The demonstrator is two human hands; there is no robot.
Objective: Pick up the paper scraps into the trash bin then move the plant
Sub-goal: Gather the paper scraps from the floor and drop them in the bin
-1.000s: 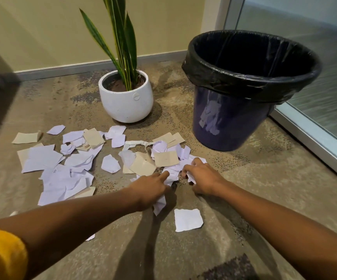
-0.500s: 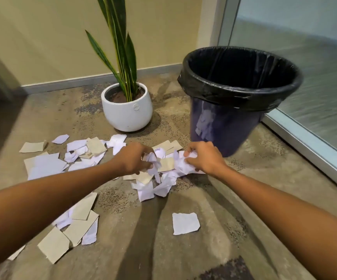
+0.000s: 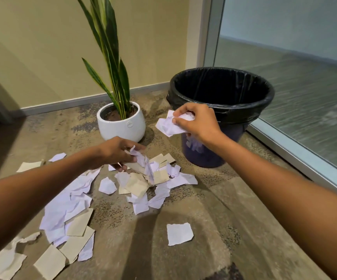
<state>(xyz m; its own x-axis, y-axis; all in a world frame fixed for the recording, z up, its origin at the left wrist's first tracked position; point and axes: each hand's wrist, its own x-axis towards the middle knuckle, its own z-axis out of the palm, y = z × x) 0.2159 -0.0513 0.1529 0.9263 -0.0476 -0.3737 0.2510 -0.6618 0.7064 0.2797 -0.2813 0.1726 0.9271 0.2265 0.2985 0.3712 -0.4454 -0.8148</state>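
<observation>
A person's right hand (image 3: pixel 198 122) grips a crumpled wad of white paper (image 3: pixel 170 126) raised off the floor, just in front of the near rim of the trash bin (image 3: pixel 222 118), a dark blue bucket lined with a black bag. The left hand (image 3: pixel 117 153) hangs lower, its fingers pinching a few torn white pieces (image 3: pixel 143 161) that dangle over the pile. Paper scraps (image 3: pixel 139 186), white and beige, lie scattered on the mottled floor (image 3: pixel 214 199) between the two arms and out to the left, with one square white scrap (image 3: pixel 179 233) lying apart in the foreground. The plant (image 3: pixel 111 63), long green leaves in a round white pot (image 3: pixel 121 125), stands on the floor to the left of the bin, near the yellow wall (image 3: pixel 32 47) and its grey skirting. A glass panel (image 3: pixel 304 67) in a metal frame runs along the right side
</observation>
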